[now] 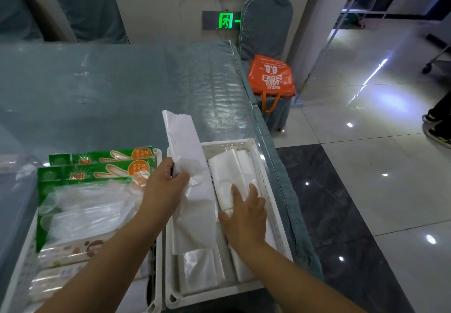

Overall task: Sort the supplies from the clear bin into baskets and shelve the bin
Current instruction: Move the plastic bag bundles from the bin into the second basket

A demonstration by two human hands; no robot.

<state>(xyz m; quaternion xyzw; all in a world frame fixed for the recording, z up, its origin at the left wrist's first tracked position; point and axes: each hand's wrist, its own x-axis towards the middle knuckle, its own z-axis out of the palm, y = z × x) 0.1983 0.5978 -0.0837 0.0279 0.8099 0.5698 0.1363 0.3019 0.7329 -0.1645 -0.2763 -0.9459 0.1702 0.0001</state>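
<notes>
Two white slotted baskets stand side by side at the table's near edge. My left hand [166, 185] grips a long flat bundle of white plastic bags [189, 166], tilted over the left side of the right basket [266, 173]. My right hand [246, 215] presses with straight fingers on a banded roll of clear bags [231, 168] lying in that basket. More clear bags [200, 271] lie at its near end. The left basket [17, 281] holds green packs of plastic gloves [97, 173] and tissue packs [68, 251]. The edge of a clear bin [14, 166] shows at far left.
The table [109, 85] has a blue cloth under clear plastic film. An orange shopping bag [271, 75] sits on a covered chair beyond the table's right corner. Shiny tiled floor lies to the right, where a person's shoes [436, 127] stand at the frame's edge.
</notes>
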